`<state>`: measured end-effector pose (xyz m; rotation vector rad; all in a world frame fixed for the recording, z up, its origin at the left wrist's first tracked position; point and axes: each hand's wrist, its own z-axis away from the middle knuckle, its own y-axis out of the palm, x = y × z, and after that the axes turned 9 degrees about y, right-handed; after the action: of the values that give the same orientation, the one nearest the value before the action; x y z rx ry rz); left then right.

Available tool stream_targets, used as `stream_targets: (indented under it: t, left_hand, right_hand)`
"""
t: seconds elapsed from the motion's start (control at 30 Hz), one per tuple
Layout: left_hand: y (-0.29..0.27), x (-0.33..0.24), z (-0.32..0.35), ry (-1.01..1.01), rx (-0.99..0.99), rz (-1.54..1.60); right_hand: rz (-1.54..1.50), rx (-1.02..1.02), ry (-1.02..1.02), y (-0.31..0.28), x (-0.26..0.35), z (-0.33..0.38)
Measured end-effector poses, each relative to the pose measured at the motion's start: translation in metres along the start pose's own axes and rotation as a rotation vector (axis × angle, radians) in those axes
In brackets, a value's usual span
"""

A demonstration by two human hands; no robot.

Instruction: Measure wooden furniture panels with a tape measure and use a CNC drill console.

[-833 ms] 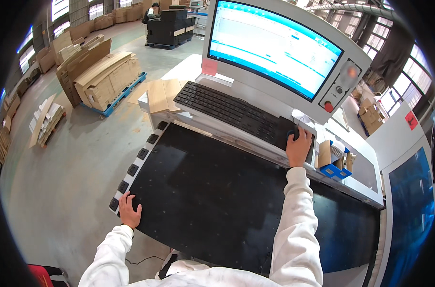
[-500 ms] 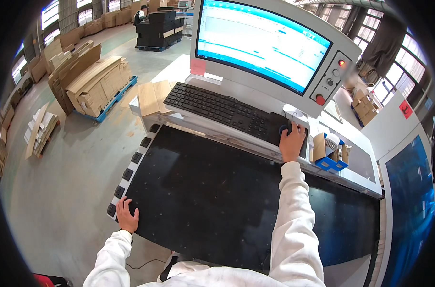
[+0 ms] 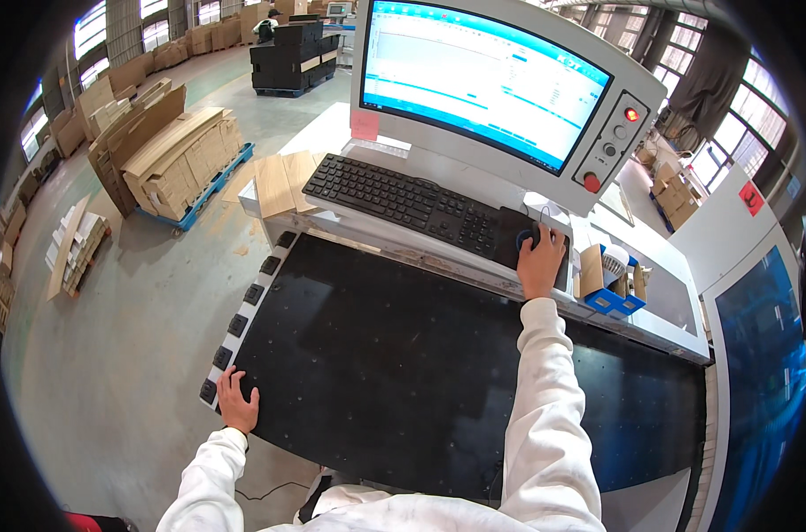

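Observation:
My right hand (image 3: 541, 263) rests over a dark computer mouse (image 3: 525, 238), its fingers curled around it. The mouse sits on a black pad at the right end of a black keyboard (image 3: 403, 202). Above them, a large lit monitor (image 3: 482, 84) shows a pale window with blue bars. My left hand (image 3: 238, 401) lies at the near left corner of a wide black work surface (image 3: 376, 346), fingers spread and holding nothing. Close by it, several square black blocks (image 3: 222, 357) line the white edge strip.
Right of the mouse stands a blue and brown cardboard box (image 3: 614, 288) with a white object inside. A red button (image 3: 591, 183) and a lit red lamp sit on the monitor housing. Wood-coloured boards (image 3: 283, 183) lie left of the keyboard. Farther left, stacked panels (image 3: 186, 164) rest on a blue pallet.

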<state>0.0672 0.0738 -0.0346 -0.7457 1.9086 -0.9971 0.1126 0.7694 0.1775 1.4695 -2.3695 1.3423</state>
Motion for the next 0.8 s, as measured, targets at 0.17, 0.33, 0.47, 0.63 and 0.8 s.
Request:
stream_targets:
  t: [0.17, 0.33, 0.47, 0.63, 0.8]
  left_hand:
    - [0.002, -0.006, -0.001, -0.004, 0.002, -0.003]
    - [0.001, 0.001, 0.002, -0.009, -0.009, 0.002]
    - [0.0, 0.002, 0.001, -0.002, -0.012, 0.008]
    - [-0.002, -0.001, -0.001, -0.003, -0.013, 0.014]
    - [-0.001, 0.001, 0.001, -0.021, -0.008, 0.016]
  right_hand:
    - [0.019, -0.012, -0.004, -0.004, -0.005, -0.003]
    - [-0.003, -0.003, 0.004, 0.001, 0.003, -0.001]
    - [-0.027, -0.003, -0.053, 0.0, -0.001, -0.004]
    - [-0.082, 0.023, -0.084, -0.003, 0.0, -0.002]
    - [-0.068, 0.026, -0.074, 0.0, -0.001, -0.003]
